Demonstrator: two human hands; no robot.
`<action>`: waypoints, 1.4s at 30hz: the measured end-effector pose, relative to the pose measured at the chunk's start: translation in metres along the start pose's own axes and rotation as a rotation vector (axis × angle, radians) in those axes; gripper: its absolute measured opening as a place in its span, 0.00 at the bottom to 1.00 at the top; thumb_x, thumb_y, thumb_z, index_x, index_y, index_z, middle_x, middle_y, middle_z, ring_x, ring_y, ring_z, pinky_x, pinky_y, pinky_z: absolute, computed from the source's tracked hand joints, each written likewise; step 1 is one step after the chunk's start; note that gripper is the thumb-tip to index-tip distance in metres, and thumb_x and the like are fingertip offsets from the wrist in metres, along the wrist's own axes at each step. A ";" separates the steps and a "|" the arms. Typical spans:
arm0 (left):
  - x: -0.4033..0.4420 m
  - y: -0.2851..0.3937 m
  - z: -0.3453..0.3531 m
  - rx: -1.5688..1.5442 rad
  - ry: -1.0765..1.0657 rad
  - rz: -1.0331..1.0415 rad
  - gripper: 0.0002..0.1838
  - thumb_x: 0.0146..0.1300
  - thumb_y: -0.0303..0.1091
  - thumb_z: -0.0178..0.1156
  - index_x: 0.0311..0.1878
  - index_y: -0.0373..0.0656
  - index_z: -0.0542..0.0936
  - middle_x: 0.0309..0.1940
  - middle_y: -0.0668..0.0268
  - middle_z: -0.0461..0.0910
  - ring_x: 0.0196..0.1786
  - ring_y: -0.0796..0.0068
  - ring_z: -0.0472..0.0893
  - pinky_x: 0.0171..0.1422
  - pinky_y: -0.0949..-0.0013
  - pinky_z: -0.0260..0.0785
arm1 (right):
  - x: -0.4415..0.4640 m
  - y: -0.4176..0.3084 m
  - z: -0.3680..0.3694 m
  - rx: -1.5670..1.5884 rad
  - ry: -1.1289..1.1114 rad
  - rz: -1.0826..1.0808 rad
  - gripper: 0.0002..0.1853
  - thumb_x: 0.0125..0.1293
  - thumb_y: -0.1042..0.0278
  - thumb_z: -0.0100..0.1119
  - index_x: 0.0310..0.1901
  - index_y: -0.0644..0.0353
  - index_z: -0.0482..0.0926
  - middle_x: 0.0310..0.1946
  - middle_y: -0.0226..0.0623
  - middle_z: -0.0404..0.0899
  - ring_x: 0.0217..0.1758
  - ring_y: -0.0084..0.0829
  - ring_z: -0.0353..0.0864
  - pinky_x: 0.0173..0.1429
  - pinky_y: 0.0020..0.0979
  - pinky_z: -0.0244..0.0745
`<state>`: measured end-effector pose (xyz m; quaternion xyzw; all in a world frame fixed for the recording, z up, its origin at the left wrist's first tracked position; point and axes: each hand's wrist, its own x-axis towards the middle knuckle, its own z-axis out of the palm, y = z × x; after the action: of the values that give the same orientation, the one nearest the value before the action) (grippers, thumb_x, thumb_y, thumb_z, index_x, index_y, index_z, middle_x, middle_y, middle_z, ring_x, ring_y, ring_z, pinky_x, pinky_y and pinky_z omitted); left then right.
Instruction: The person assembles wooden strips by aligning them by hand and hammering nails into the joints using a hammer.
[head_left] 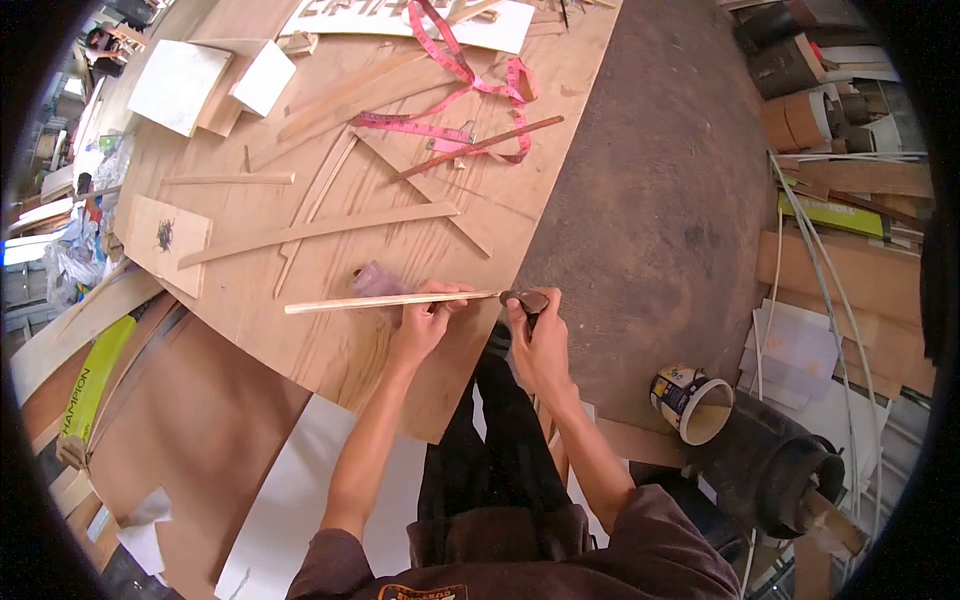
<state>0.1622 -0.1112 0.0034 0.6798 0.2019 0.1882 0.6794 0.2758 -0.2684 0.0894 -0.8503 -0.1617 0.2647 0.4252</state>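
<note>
My left hand is closed around a thin wooden strip near its right end, just above the worktable's edge. My right hand grips a small dark hand tool, which meets the strip's right tip. The tool's exact kind is unclear, as my fingers cover much of it. Behind the strip, a purplish translucent container is on the plywood tabletop. Farther up lie a long flat wooden strip, a reddish-brown stick and a pink tape measure in loose loops.
White-faced boxes and a white panel with wood pieces sit on the table's far part. To my right, a paint bucket and a black cylinder stand on the floor. Boards and long thin rods line the right side.
</note>
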 end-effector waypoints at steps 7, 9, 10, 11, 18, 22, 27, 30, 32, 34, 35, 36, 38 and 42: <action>0.004 0.007 0.000 0.161 -0.019 0.036 0.04 0.71 0.17 0.57 0.45 0.35 0.79 0.47 0.58 0.86 0.47 0.71 0.85 0.55 0.70 0.79 | 0.003 -0.013 0.006 -0.083 0.017 -0.021 0.18 0.75 0.60 0.58 0.51 0.65 0.65 0.30 0.57 0.83 0.34 0.58 0.85 0.37 0.46 0.78; 0.004 0.002 0.003 0.031 0.000 0.043 0.06 0.71 0.15 0.56 0.45 0.35 0.79 0.47 0.58 0.86 0.48 0.71 0.86 0.55 0.69 0.79 | 0.008 -0.016 0.006 -0.096 0.001 -0.056 0.18 0.75 0.60 0.58 0.51 0.65 0.65 0.31 0.59 0.83 0.35 0.59 0.85 0.38 0.47 0.78; 0.003 -0.001 0.004 -0.097 0.017 0.041 0.08 0.70 0.13 0.54 0.45 0.35 0.79 0.46 0.58 0.86 0.48 0.71 0.86 0.55 0.69 0.79 | 0.009 -0.018 0.007 -0.097 -0.002 -0.061 0.18 0.75 0.60 0.58 0.51 0.65 0.65 0.31 0.59 0.83 0.35 0.59 0.85 0.38 0.47 0.78; 0.003 -0.005 0.002 -0.098 0.021 0.037 0.08 0.70 0.13 0.54 0.45 0.35 0.79 0.46 0.58 0.86 0.48 0.71 0.86 0.55 0.69 0.79 | 0.007 -0.020 0.006 -0.016 0.036 -0.047 0.18 0.76 0.59 0.58 0.51 0.65 0.65 0.31 0.59 0.83 0.35 0.59 0.85 0.38 0.48 0.78; 0.006 -0.011 0.002 -0.025 -0.007 0.023 0.10 0.68 0.11 0.54 0.45 0.36 0.78 0.48 0.57 0.86 0.51 0.69 0.86 0.55 0.68 0.80 | 0.009 -0.014 0.007 0.032 0.162 -0.123 0.18 0.76 0.59 0.57 0.51 0.65 0.64 0.32 0.60 0.83 0.36 0.61 0.85 0.38 0.50 0.78; 0.005 0.000 -0.001 0.127 -0.041 0.084 0.08 0.70 0.13 0.56 0.45 0.36 0.78 0.47 0.57 0.86 0.49 0.71 0.87 0.54 0.69 0.80 | 0.009 -0.012 0.009 -0.044 0.075 -0.024 0.18 0.76 0.59 0.57 0.51 0.65 0.64 0.30 0.59 0.83 0.36 0.60 0.86 0.39 0.49 0.78; 0.007 -0.012 -0.001 0.002 -0.028 0.064 0.06 0.70 0.14 0.56 0.45 0.36 0.77 0.46 0.57 0.86 0.49 0.72 0.86 0.54 0.70 0.80 | 0.010 -0.015 0.009 -0.038 0.082 -0.016 0.19 0.76 0.57 0.57 0.52 0.65 0.64 0.30 0.57 0.84 0.36 0.58 0.86 0.38 0.49 0.78; 0.002 -0.008 -0.001 0.105 -0.040 0.079 0.06 0.71 0.14 0.55 0.45 0.36 0.76 0.46 0.57 0.87 0.49 0.73 0.86 0.54 0.70 0.80 | 0.010 -0.006 0.008 -0.101 0.055 -0.015 0.20 0.76 0.57 0.57 0.52 0.65 0.64 0.30 0.57 0.84 0.35 0.59 0.86 0.38 0.49 0.78; 0.007 -0.008 -0.003 0.168 -0.024 0.092 0.06 0.71 0.14 0.55 0.45 0.36 0.75 0.46 0.58 0.87 0.49 0.73 0.86 0.54 0.71 0.80 | 0.015 -0.006 0.009 -0.173 -0.012 -0.008 0.20 0.76 0.57 0.57 0.53 0.65 0.64 0.30 0.57 0.84 0.36 0.59 0.86 0.38 0.48 0.78; 0.007 -0.003 -0.001 0.024 -0.049 0.038 0.07 0.70 0.13 0.55 0.45 0.36 0.75 0.46 0.57 0.87 0.48 0.71 0.87 0.54 0.70 0.80 | 0.006 -0.010 0.009 0.013 0.178 -0.071 0.20 0.76 0.58 0.57 0.53 0.65 0.64 0.32 0.59 0.84 0.37 0.61 0.85 0.39 0.49 0.78; 0.007 -0.004 -0.001 0.022 -0.049 0.035 0.07 0.70 0.13 0.55 0.45 0.36 0.75 0.46 0.57 0.87 0.48 0.71 0.87 0.54 0.70 0.80 | 0.008 -0.007 0.011 0.010 0.177 -0.069 0.20 0.76 0.58 0.57 0.53 0.65 0.64 0.32 0.59 0.84 0.37 0.61 0.85 0.39 0.49 0.78; 0.005 -0.005 -0.002 0.081 -0.052 0.051 0.07 0.69 0.13 0.55 0.45 0.36 0.75 0.46 0.56 0.87 0.48 0.71 0.87 0.54 0.70 0.80 | 0.011 -0.005 0.013 -0.092 0.079 -0.035 0.20 0.76 0.58 0.57 0.52 0.66 0.64 0.32 0.60 0.84 0.38 0.62 0.85 0.40 0.50 0.78; 0.006 -0.008 -0.003 0.144 -0.057 0.074 0.08 0.69 0.12 0.55 0.45 0.36 0.75 0.46 0.56 0.86 0.48 0.70 0.87 0.54 0.70 0.80 | 0.012 -0.006 0.012 -0.189 -0.015 -0.005 0.20 0.76 0.58 0.57 0.52 0.67 0.64 0.33 0.60 0.84 0.39 0.63 0.85 0.40 0.50 0.78; 0.008 -0.009 -0.002 0.085 -0.045 0.057 0.09 0.68 0.11 0.54 0.45 0.36 0.75 0.46 0.56 0.86 0.47 0.69 0.87 0.55 0.69 0.80 | 0.010 -0.015 0.010 -0.067 0.087 -0.054 0.20 0.76 0.58 0.56 0.52 0.68 0.64 0.32 0.59 0.84 0.38 0.62 0.85 0.41 0.50 0.78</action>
<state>0.1676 -0.1053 -0.0060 0.7177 0.1746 0.1834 0.6487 0.2769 -0.2481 0.0933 -0.8701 -0.1748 0.2101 0.4101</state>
